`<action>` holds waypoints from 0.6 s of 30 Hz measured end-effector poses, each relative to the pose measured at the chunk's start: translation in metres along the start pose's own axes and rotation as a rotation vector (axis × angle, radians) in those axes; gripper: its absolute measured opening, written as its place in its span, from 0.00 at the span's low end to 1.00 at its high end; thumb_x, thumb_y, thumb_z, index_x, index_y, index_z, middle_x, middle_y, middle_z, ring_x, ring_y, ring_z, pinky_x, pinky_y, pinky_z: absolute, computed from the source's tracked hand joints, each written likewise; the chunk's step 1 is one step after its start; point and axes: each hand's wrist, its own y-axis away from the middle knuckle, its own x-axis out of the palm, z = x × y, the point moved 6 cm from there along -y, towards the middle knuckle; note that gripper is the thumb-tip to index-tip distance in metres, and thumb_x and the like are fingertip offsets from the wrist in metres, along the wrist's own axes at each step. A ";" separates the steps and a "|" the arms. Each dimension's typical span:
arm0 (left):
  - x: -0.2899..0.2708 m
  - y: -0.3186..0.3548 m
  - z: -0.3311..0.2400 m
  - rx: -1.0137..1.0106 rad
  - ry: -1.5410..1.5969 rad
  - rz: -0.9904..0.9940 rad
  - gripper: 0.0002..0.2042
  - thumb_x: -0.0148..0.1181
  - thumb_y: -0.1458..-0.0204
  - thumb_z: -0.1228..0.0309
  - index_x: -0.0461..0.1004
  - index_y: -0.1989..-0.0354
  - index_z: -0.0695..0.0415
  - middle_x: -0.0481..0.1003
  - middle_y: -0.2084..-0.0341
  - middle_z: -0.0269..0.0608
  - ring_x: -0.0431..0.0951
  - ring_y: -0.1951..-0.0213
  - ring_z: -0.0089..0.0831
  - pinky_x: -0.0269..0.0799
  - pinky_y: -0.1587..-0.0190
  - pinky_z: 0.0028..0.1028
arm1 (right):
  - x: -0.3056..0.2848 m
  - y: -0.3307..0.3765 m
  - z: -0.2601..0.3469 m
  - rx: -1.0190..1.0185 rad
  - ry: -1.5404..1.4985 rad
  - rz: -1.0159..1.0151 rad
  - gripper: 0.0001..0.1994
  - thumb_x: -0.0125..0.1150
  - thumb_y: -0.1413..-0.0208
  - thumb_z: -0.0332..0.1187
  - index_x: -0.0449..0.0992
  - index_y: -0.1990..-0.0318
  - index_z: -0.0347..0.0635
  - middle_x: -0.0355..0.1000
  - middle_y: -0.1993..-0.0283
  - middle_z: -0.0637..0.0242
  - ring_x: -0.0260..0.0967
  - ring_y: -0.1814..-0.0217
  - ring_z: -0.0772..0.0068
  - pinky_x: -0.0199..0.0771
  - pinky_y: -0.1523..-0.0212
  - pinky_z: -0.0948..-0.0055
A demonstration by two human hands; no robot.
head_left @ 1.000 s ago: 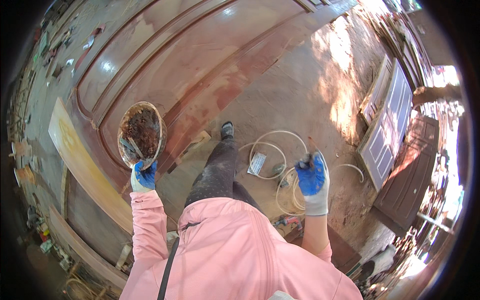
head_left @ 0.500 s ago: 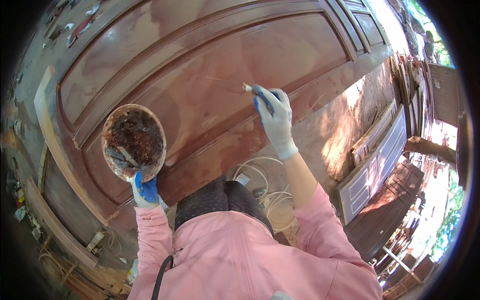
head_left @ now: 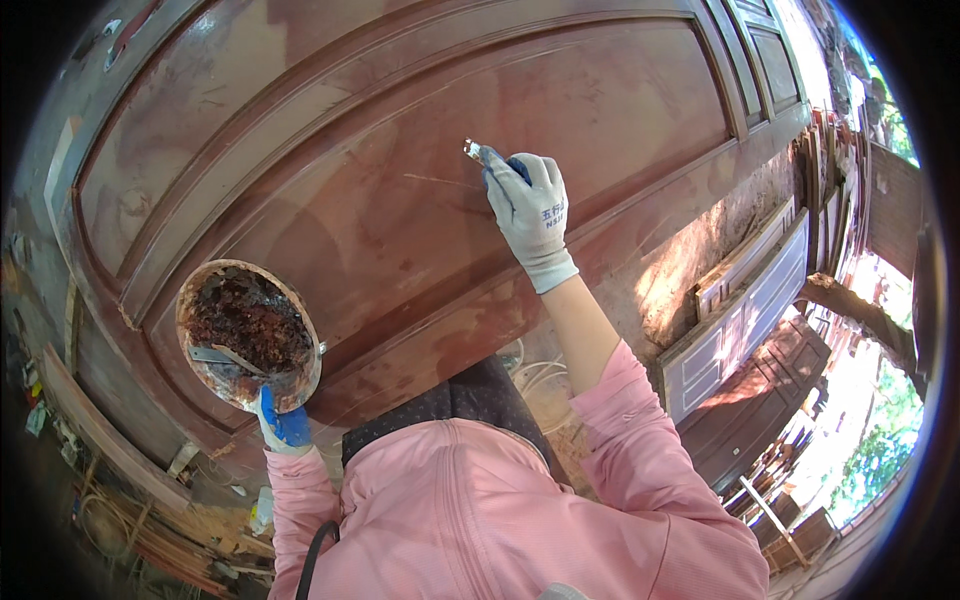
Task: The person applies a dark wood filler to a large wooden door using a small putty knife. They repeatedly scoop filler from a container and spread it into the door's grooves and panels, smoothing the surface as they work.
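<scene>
My left hand point(head_left: 285, 420), in a white and blue glove, grips the near rim of a round, stained bowl point(head_left: 188, 335). Dark reddish-brown paste point(head_left: 250, 310) coats the inside of the bowl. A putty knife point(head_left: 210, 354) with a grey blade lies in it, near the thumb. Gloved likewise, my right hand point(head_left: 530, 205) is closed round a small tool point(head_left: 473, 150) with a pale, metallic-looking tip, its kind unclear. The tip is over a large brown panelled wooden door point(head_left: 420, 270); whether it touches is hard to tell. A thin pale scratch point(head_left: 435, 180) marks the door nearby.
The door spans most of the space before me, its near edge close to my legs. Pale hose loops point(head_left: 540, 375) lie on the ground beneath. To the right lean a greyish door panel point(head_left: 745, 310) and a darker door point(head_left: 765, 400). Wooden boards point(head_left: 110, 430) lie at left.
My right hand has moved left and slightly farther over the door with the small tool. The bowl in my left hand has shifted down and left. My view has shifted somewhat.
</scene>
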 end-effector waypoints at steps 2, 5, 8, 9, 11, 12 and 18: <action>0.000 0.003 0.000 -0.001 -0.011 -0.011 0.26 0.59 0.33 0.63 0.64 0.28 0.53 0.71 0.33 0.43 0.71 0.33 0.43 0.67 0.30 0.46 | 0.000 -0.006 0.002 -0.045 0.050 -0.003 0.12 0.71 0.45 0.30 0.87 0.52 0.47 0.73 0.60 0.67 0.71 0.58 0.61 0.75 0.58 0.64; 0.004 0.007 0.000 -0.040 0.029 -0.086 0.26 0.59 0.33 0.63 0.64 0.28 0.54 0.71 0.32 0.44 0.71 0.34 0.43 0.67 0.30 0.45 | 0.004 -0.007 0.002 -0.082 0.123 0.091 0.10 0.70 0.44 0.31 0.86 0.55 0.47 0.70 0.63 0.69 0.69 0.61 0.63 0.74 0.59 0.64; 0.013 0.010 -0.003 -0.022 -0.024 -0.090 0.25 0.58 0.33 0.63 0.65 0.29 0.54 0.71 0.33 0.44 0.71 0.34 0.43 0.67 0.31 0.45 | 0.005 -0.012 0.005 -0.133 0.188 0.168 0.07 0.69 0.43 0.33 0.85 0.57 0.48 0.67 0.66 0.70 0.68 0.63 0.64 0.75 0.62 0.64; 0.011 0.011 -0.003 -0.015 -0.027 -0.104 0.25 0.58 0.33 0.63 0.66 0.29 0.54 0.71 0.33 0.44 0.71 0.34 0.43 0.67 0.31 0.45 | 0.005 -0.015 0.006 -0.132 0.219 0.192 0.09 0.69 0.43 0.34 0.84 0.55 0.50 0.68 0.65 0.70 0.69 0.62 0.64 0.76 0.63 0.65; -0.001 0.008 -0.001 -0.014 0.015 -0.142 0.25 0.58 0.33 0.63 0.66 0.29 0.54 0.71 0.33 0.44 0.71 0.34 0.43 0.66 0.30 0.45 | 0.005 -0.019 0.010 -0.131 0.284 0.240 0.12 0.68 0.43 0.35 0.83 0.52 0.53 0.69 0.64 0.70 0.70 0.60 0.65 0.77 0.64 0.66; -0.004 0.008 0.000 -0.020 0.036 -0.154 0.25 0.58 0.33 0.63 0.67 0.29 0.55 0.71 0.33 0.44 0.71 0.34 0.43 0.66 0.30 0.45 | 0.004 -0.020 0.011 -0.120 0.268 0.233 0.11 0.68 0.43 0.36 0.83 0.52 0.53 0.69 0.64 0.70 0.70 0.60 0.66 0.77 0.67 0.67; -0.001 0.008 0.002 -0.049 0.052 -0.113 0.25 0.58 0.33 0.63 0.67 0.29 0.54 0.70 0.32 0.44 0.71 0.33 0.43 0.66 0.29 0.45 | -0.004 -0.020 0.013 0.026 0.156 0.116 0.08 0.69 0.43 0.34 0.85 0.56 0.53 0.69 0.65 0.71 0.70 0.62 0.66 0.77 0.70 0.66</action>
